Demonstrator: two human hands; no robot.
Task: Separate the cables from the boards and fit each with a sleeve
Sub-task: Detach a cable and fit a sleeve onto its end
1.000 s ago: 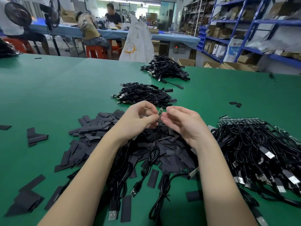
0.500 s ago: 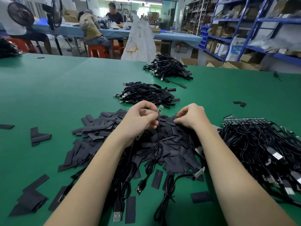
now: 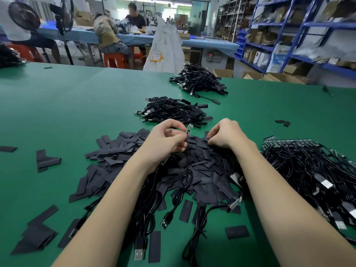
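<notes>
Cable (image 3: 187, 149): held upright, board end (image 3: 189, 128) pointed up, cord hung down.
Left hand (image 3: 163, 139): fingers pinched on cable.
Right hand (image 3: 224, 134): fingers curled into sleeve pile (image 3: 202, 164); grasp cannot be told.

A green table (image 3: 57, 105) is seen filling most of the view. At eleven o'clock two black fans (image 3: 25, 16) are stood beside a blue-covered bench (image 3: 202, 42), where people are seated on red stools (image 3: 113, 59). At twelve o'clock a white sack (image 3: 165, 49) is propped. At one to two o'clock blue shelving (image 3: 300, 35) is stacked with cardboard boxes (image 3: 223, 72).
</notes>
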